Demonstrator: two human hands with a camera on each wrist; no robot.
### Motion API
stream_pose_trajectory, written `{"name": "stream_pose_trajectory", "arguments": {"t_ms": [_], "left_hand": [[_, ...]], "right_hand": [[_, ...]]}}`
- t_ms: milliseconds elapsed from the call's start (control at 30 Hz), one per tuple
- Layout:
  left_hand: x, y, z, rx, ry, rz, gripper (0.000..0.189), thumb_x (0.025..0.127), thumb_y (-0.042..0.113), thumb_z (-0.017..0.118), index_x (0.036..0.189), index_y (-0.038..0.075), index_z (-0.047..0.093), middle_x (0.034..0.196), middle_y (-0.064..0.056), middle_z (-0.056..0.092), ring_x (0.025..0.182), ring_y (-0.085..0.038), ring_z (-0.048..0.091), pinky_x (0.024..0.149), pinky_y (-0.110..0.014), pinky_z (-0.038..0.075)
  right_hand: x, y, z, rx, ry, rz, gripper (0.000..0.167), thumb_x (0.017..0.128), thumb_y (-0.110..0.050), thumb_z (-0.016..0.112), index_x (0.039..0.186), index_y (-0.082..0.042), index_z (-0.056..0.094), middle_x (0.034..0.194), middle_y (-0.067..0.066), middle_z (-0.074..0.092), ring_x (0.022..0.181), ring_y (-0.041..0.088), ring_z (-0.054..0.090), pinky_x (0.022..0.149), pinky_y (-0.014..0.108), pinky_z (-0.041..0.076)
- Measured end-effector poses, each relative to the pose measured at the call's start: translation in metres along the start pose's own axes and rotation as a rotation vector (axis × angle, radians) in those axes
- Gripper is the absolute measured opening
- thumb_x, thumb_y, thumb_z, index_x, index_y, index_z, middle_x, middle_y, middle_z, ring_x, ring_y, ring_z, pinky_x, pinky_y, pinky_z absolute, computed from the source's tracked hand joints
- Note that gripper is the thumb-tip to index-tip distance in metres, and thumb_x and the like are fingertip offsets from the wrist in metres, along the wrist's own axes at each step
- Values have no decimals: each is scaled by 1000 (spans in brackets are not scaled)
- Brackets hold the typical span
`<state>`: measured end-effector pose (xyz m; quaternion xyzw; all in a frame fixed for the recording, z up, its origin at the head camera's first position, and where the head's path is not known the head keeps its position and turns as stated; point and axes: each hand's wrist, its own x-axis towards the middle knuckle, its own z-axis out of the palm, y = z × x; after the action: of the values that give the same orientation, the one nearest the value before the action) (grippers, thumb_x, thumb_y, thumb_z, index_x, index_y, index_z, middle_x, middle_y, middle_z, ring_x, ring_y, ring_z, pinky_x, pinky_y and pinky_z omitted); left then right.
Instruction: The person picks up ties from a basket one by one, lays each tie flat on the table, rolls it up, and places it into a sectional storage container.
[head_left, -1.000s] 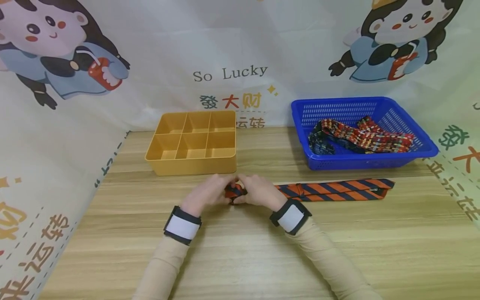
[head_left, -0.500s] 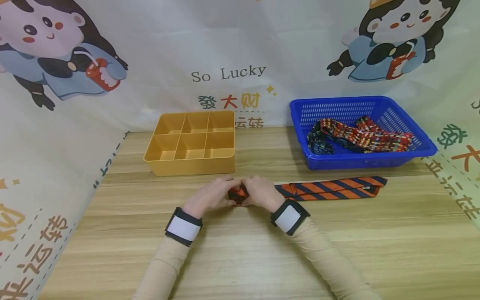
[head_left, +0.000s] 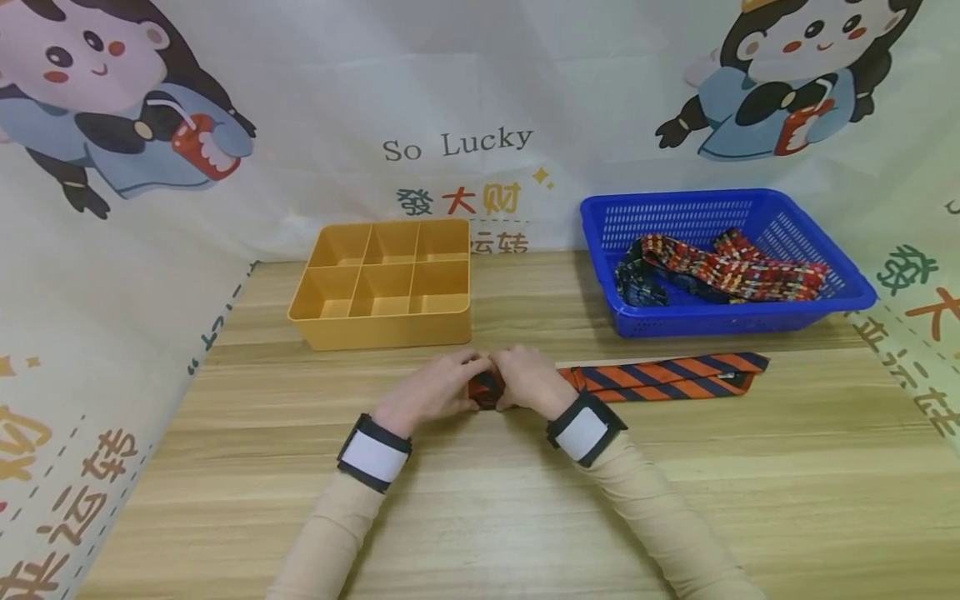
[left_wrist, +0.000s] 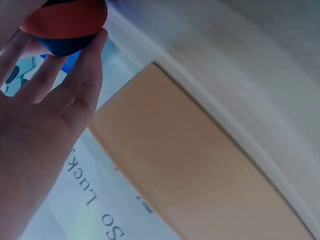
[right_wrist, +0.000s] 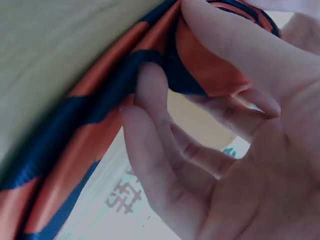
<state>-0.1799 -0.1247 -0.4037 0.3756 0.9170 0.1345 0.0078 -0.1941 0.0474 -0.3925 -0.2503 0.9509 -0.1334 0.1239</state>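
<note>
An orange and navy striped necktie (head_left: 667,379) lies partly rolled up on the table, its flat doubled length stretching to the right. My left hand (head_left: 433,392) holds the left side of the roll (head_left: 486,390); in the left wrist view its fingers and thumb curve around that end (left_wrist: 70,22). On the other side, my right hand (head_left: 531,382) grips the roll. The right wrist view shows the thumb over the coil and two fingertips touching the flat strip (right_wrist: 65,150) where it meets the roll. Part of the roll is hidden by the hands.
A yellow six-compartment box (head_left: 382,332) stands just behind my left hand. At the back right is a blue plastic basket (head_left: 742,321) holding a multicoloured checked necktie (head_left: 772,279) and a dark patterned one (head_left: 639,283). A printed cloth (head_left: 465,83) hangs behind the table.
Both hands and the roll have shifted slightly to the right. The flat part of the necktie has grown shorter, its far end drawn a little to the left.
</note>
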Motion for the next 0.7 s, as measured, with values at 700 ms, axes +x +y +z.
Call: {"name": "stream_pose_trajectory", "arguments": {"t_ms": [700], "left_hand": [[-3, 1, -15, -80, -117, -200, 41, 70, 11, 79, 110, 15, 69, 115, -12, 59, 97, -23, 59, 82, -35, 51]], "right_hand": [[-44, 139, -26, 535, -249, 136, 34, 96, -27, 55, 77, -2, 67, 60, -3, 64, 51, 7, 59, 53, 23, 49]]}}
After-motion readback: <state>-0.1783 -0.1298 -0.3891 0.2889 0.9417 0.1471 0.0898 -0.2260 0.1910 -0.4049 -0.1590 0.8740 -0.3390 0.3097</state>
